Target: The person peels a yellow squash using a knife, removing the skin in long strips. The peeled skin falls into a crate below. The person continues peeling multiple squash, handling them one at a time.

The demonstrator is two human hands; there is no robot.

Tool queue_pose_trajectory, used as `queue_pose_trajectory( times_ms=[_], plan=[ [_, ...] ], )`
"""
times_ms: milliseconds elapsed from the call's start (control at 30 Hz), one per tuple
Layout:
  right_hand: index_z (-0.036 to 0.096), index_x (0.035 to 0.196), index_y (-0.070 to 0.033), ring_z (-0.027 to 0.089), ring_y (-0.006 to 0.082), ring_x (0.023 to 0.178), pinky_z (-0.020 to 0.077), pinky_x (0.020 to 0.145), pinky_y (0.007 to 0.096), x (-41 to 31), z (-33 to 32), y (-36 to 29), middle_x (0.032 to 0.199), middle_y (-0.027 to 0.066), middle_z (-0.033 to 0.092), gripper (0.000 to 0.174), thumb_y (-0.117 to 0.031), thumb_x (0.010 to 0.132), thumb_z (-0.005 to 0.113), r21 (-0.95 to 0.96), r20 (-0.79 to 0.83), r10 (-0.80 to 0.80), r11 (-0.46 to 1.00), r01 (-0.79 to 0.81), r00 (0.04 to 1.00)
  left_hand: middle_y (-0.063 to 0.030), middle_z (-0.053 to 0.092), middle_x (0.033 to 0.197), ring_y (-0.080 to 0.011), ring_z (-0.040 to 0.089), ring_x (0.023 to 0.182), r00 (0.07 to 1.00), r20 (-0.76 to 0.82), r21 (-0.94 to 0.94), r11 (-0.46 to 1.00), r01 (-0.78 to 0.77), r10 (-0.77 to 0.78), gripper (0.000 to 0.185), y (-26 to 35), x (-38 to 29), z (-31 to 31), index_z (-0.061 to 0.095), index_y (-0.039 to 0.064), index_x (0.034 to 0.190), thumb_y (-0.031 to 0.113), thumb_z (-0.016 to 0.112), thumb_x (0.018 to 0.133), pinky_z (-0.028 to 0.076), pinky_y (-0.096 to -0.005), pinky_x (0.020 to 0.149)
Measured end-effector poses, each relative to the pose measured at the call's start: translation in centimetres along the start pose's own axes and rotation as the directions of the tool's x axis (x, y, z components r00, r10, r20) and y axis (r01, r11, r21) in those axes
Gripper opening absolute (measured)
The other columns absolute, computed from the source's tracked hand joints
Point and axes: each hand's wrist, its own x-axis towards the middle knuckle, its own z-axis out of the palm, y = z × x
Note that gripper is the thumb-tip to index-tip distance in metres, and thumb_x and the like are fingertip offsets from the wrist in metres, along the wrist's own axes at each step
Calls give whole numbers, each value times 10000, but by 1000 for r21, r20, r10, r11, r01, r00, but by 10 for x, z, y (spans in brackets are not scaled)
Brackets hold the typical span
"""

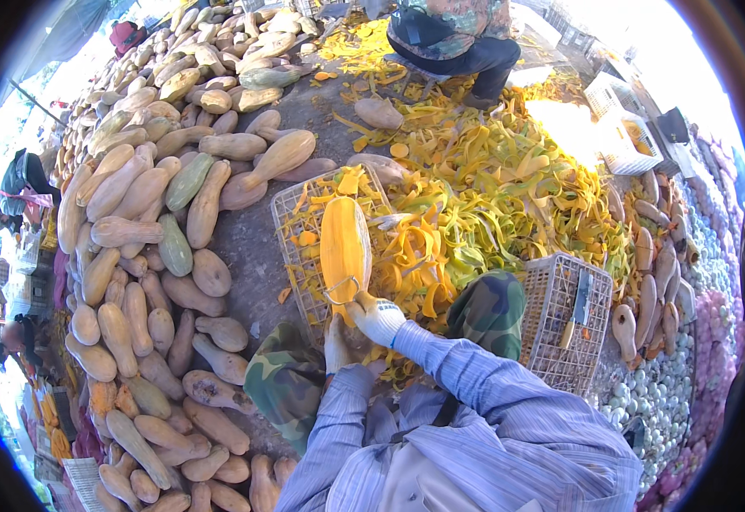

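A partly peeled orange squash (345, 240) lies lengthwise over an upturned plastic crate (281, 221) between my knees. My left hand (336, 345), in a pale glove, is closed around the squash's near end. My right hand (377, 317), in a white knitted glove, holds a metal peeler (343, 291) against the near part of the squash. The flesh on top shows bright orange, with a paler strip along its right side. Orange and yellow peelings (420, 249) lie heaped beside the crate.
Unpeeled squashes (135, 192) are piled along the left. A kitchen knife (578, 307) lies on another crate (539, 307) at my right knee. Ahead, a person (455, 38) sits on a low stool, near white crates (625, 141). Several squashes (647, 301) lie at the right.
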Motion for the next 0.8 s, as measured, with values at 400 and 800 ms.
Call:
queue_pose_trajectory(
  times_ms=[400, 800],
  plan=[
    [646, 1160, 28, 760, 464, 935, 621, 817, 524, 193, -125, 47, 1008, 293, 752, 267, -176, 1015, 554, -568, 43, -315, 773, 283, 948, -55, 748, 1134, -234, 723, 849, 996, -83, 27, 999, -29, 31, 448, 9, -16, 22, 651, 172, 1357, 457, 681, 1014, 589, -382, 617],
    [693, 1198, 59, 728, 492, 1106, 569, 1013, 529, 76, -34, 36, 1250, 349, 712, 549, -373, 1100, 369, -397, 59, -4, 917, 27, 998, -55, 756, 1137, -246, 720, 844, 997, -73, 25, 1000, -7, 9, 484, 16, -19, 25, 624, 158, 1401, 479, 625, 1039, 566, -397, 639]
  ],
)
